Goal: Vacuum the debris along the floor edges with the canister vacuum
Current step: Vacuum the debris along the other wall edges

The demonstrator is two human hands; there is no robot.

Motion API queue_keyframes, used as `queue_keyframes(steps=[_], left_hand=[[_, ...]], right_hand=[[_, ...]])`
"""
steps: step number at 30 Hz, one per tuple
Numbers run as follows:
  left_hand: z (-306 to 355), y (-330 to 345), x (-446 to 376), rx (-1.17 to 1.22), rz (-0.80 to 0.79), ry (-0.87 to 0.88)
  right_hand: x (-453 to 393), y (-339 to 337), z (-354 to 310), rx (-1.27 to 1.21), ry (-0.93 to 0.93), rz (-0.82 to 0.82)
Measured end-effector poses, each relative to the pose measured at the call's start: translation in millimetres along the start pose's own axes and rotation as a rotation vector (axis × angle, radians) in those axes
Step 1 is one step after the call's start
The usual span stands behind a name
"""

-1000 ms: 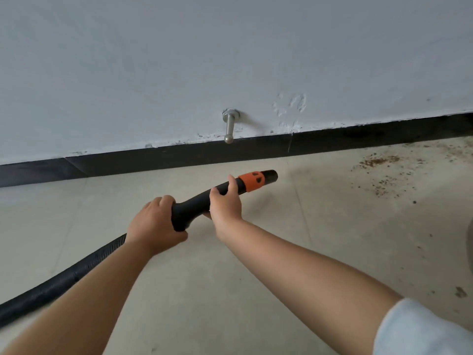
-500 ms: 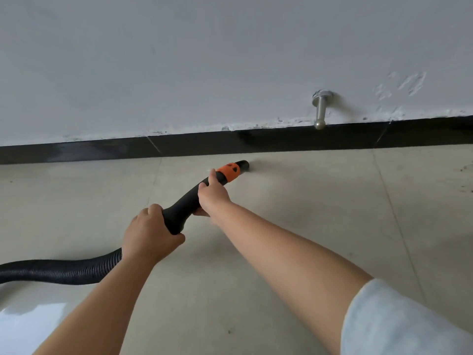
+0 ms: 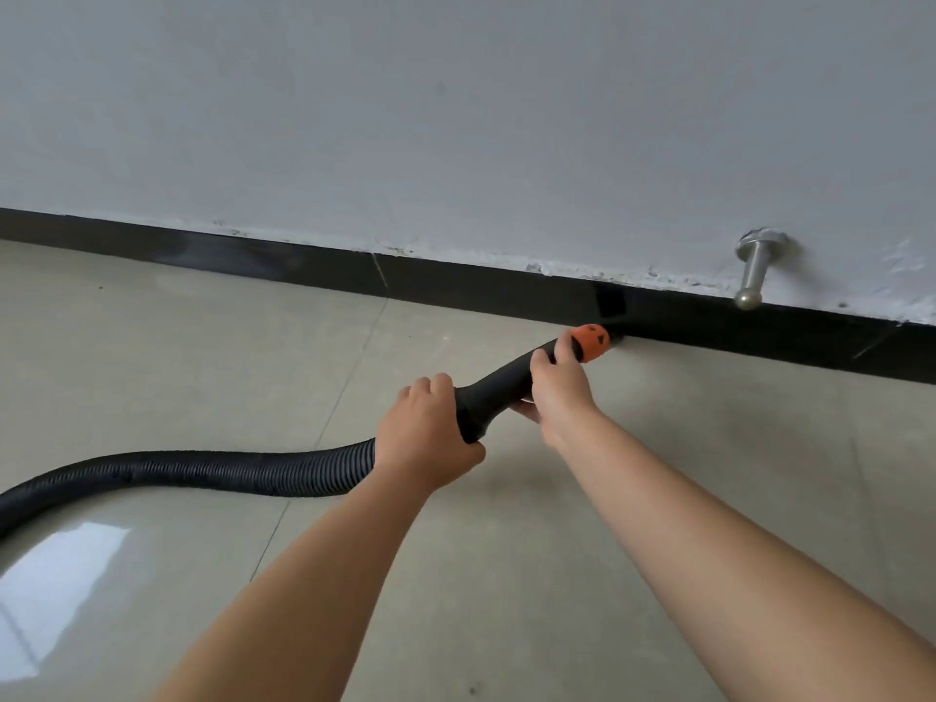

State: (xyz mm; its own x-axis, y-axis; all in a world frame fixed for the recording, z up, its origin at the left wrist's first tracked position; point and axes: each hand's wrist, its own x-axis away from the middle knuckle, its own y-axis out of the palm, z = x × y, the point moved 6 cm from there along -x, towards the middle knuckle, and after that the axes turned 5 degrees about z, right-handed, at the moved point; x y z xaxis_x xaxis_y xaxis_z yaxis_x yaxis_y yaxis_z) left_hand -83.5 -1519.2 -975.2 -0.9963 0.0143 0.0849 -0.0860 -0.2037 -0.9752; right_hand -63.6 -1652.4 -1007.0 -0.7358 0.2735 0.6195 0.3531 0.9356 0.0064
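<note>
Edge pass under way: left hand [image 3: 425,438] and right hand [image 3: 559,382] both grasped the nozzle [image 3: 506,385] — tip at the baseboard [image 3: 304,263]. Next move — likely sliding along it.

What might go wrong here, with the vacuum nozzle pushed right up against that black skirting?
The nozzle sits at the black baseboard, so hard pushing might scuff it or the already chipped paint line above. Sweeping rightward, the nozzle or the right hand could knock the metal door stop. The ribbed hose loops across the glossy floor beside the person, a possible snag.
</note>
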Motion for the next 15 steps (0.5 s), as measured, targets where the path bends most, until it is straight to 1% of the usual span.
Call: queue_keyframes(steps=[3, 6, 9, 12, 15], left_hand=[[-54, -19, 12, -0.037, 0.070, -0.103], [-106, -49, 19, -0.179, 0.116, -0.150], [-152, -84, 17, -0.324, 0.124, -0.171], [-189, -109, 13, -0.373, 0.118, -0.217], [-208, -111, 5, -0.387, 0.066, -0.211]], right_hand=[[22, 55, 6, 0.063, 0.017, -0.168], [43, 113, 16, 0.093, 0.056, -0.323], [61, 167, 23, 0.101, 0.073, -0.439], [76, 206, 17, 0.073, 0.075, -0.499], [77, 225, 21, 0.051, 0.132, -0.492]])
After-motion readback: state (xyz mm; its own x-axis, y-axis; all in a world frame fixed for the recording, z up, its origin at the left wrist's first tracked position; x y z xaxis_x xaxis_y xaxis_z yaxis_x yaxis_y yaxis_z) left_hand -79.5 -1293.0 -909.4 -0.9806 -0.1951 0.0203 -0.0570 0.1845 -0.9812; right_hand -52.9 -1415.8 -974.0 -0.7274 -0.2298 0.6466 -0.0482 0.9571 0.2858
